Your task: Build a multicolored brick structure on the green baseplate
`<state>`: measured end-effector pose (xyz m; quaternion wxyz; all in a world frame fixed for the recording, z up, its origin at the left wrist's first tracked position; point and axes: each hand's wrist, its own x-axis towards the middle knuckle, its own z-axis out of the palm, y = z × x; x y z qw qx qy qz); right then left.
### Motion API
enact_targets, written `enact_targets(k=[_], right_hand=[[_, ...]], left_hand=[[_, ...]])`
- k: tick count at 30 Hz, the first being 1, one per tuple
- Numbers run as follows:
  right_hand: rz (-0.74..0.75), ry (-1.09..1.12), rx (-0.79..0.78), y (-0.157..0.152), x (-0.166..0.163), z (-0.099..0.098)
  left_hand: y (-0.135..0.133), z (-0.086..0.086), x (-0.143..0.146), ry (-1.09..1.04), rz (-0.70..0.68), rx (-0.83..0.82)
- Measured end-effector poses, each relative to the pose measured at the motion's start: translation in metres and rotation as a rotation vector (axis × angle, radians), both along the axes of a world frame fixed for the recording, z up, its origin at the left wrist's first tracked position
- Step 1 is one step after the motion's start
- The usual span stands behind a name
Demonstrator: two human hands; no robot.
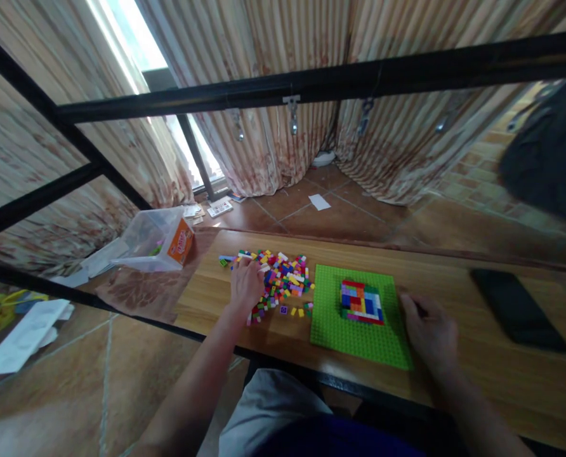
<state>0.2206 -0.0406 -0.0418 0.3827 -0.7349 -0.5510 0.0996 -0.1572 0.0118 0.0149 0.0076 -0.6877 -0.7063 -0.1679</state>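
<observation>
A pile of small coloured bricks lies on the wooden table. My left hand rests on the pile's left side, fingers spread among the bricks; whether it grips one is hidden. To the right lies a green baseplate with a low multicoloured block of bricks built on it. My right hand rests on the table at the baseplate's right edge, fingers curled loosely, touching that edge.
A black phone lies on the table's right. A tipped clear plastic tub with an orange label sits beyond the table's left end. Black metal frame bars cross overhead. Papers lie on the tiled floor.
</observation>
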Motion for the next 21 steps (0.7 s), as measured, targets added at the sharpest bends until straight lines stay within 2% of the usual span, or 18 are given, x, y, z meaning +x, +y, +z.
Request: enact_targets(k=[2,4,6,9,10,12,15,21], right_hand=[[0.006,-0.016,0.010,-0.001,0.000,0.000],[0.022,-0.032,0.036,-0.001,0.001,-0.001],[0.046,-0.052,0.062,-0.001,0.000,-0.002],[0.066,-0.083,0.090,-0.001,-0.001,-0.002],[0.068,-0.092,0.095,0.000,-0.001,-0.001],[0.074,-0.102,0.100,0.000,-0.002,-0.001],[0.090,-0.104,0.102,0.001,-0.003,-0.001],[0.120,-0.118,0.153,0.002,-0.004,-0.001]], left_hand=[[-0.004,0.002,0.003,-0.093,0.005,0.043],[-0.009,0.004,0.011,-0.307,0.008,0.047],[-0.017,0.007,0.023,-0.647,0.004,-0.040],[-0.027,0.011,0.045,-1.219,0.024,-0.251],[-0.030,0.011,0.053,-1.356,0.029,-0.310],[-0.034,0.012,0.066,-1.493,0.023,-0.378],[-0.036,0.011,0.083,-1.411,-0.040,-0.380],[-0.024,0.010,0.109,-0.840,-0.320,-0.243]])
